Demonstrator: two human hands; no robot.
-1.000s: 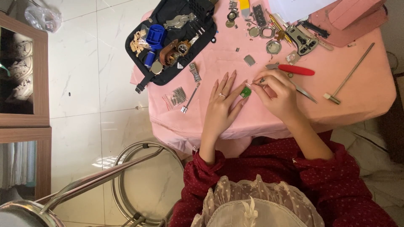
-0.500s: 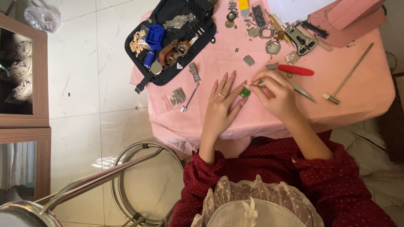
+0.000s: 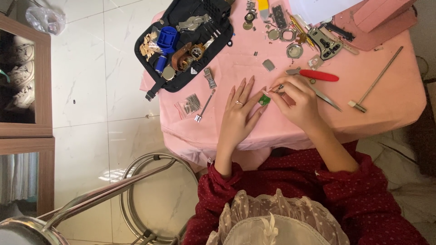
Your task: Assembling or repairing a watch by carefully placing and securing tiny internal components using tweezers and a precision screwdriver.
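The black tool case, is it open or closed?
Open. The black tool case lies spread flat on the pink table, its blue holder and watch parts showing inside.

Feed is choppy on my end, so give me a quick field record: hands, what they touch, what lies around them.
left hand: flat on the pink tablecloth, steadying a small green part
right hand: pinching a thin metal tool at the green part
right of hands: red-handled tool, tweezers, small hammer
upper left: black tool case
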